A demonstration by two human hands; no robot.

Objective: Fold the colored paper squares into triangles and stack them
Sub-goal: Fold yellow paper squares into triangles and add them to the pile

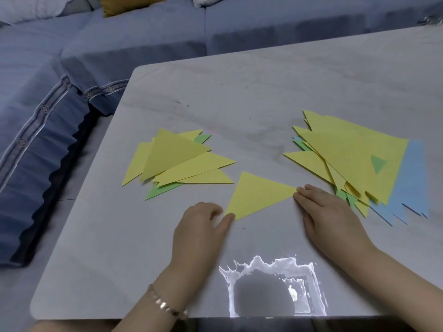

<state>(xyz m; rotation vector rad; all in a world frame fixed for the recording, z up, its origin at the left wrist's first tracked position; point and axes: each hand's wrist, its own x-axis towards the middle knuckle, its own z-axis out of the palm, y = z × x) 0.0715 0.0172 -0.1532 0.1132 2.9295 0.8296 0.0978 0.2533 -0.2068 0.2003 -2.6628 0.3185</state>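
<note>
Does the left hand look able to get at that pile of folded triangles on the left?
Probably yes. The left hand rests at a corner of the yellow triangle, and only bare table lies between it and the pile of folded triangles.

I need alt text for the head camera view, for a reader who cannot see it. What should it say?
Two bare hands press a folded yellow triangle flat on a pale table, the left hand at its near corner and the right hand at its right tip. A loose pile of folded triangles lies to the left; a pile of yellow, green and blue paper lies to the right.
</note>
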